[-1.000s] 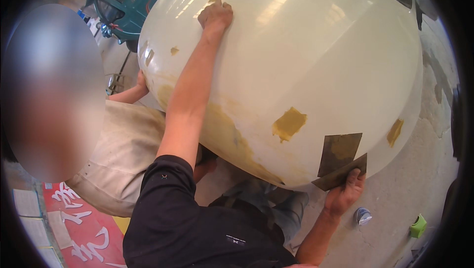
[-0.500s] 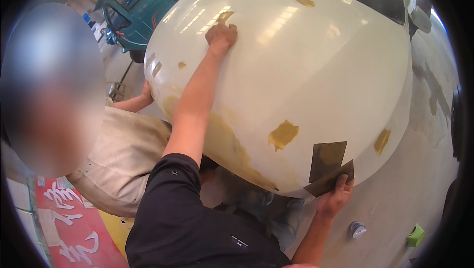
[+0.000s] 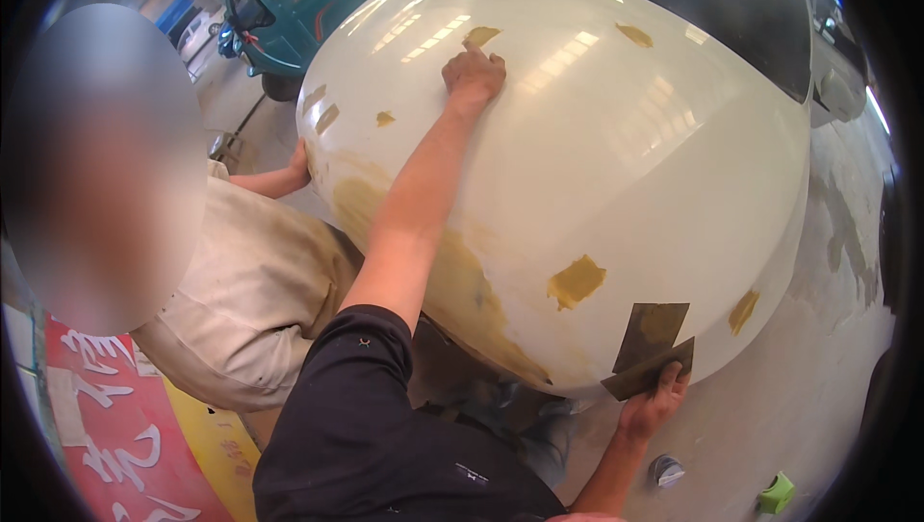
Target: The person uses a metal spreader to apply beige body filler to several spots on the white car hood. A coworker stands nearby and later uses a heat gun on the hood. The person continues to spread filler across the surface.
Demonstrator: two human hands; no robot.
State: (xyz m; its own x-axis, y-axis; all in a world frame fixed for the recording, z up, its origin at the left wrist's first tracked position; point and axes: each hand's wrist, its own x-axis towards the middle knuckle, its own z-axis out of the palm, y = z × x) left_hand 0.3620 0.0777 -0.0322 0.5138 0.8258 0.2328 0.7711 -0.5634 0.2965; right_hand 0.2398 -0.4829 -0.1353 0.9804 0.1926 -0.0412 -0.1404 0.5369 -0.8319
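A large curved white body panel [image 3: 597, 166] with yellowish patches [image 3: 576, 281] and smeared areas fills the middle of the head view. My left hand [image 3: 473, 77] touches it just below a small upper patch [image 3: 484, 35], index finger extended and the others curled; whatever may lie under the curled fingers is hidden. Low on the right, my right hand [image 3: 654, 397] grips a thin dark rectangular sheet [image 3: 635, 378] at the panel's edge. A second dark sheet [image 3: 651, 327] sits on the panel just above, overlapped by the held one.
A co-worker [image 3: 241, 291] in beige stands at the left, their hand [image 3: 298, 161] on the panel's side. Behind are a teal vehicle [image 3: 289, 22] and dark glass [image 3: 731, 2]. A red board [image 3: 101, 426], green object [image 3: 776, 492] and small container [image 3: 666, 470] sit low down.
The view has shifted, so the panel and my left hand appear farther right and lower. My left hand stays by the same patch, and my right hand still grips the sheet.
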